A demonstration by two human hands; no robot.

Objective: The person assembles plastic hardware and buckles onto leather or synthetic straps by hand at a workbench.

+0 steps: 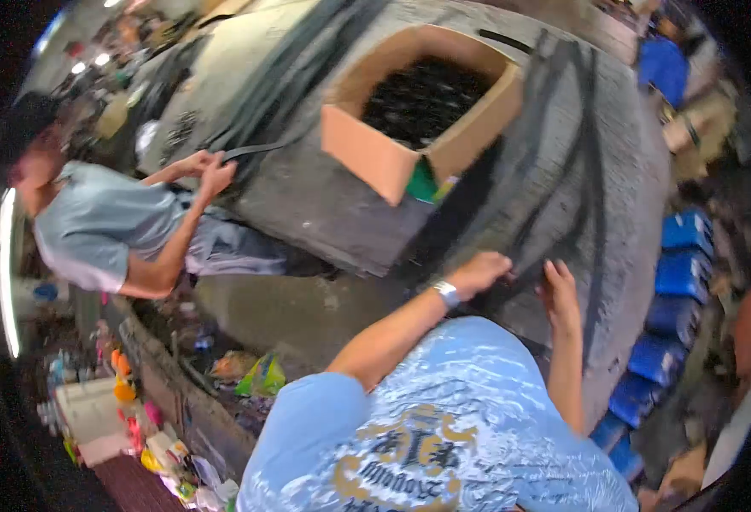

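Left hand: Curled at lower centre of the frame, the left hand [480,273] has its fingers drawn in beside the dark strips [595,205]; motion blur hides whether it has hold of one.
Right hand: Just across a small gap, the right hand [561,294] is raised with fingers half bent; from here I cannot tell if anything is between them.
Wrist: A silver watch [447,294] circles the left wrist, below a light blue shirt [478,401].
Dark strips: They stretch from the upper right down to the hands, laid lengthwise over the grey worktop [627,188], apparently so that their near ends come within reach.
Carton: Open and tilted in view at upper centre, a cardboard box [367,152] holds a heap of black pieces [422,98]; it stands between two people, perhaps to serve both. Something green [420,183] shows at its near corner.
Across the worktop: At left, a co-worker [111,213] in a grey shirt brings both hands [216,173] together on a thin strip [256,150], seemingly to steady its end. More strips [281,90] run to the top edge.
Edges: Blue containers [681,273] line the right side, in a row that seems meant to save floor space; a yellow-green wrapper [260,375] lies lower left.
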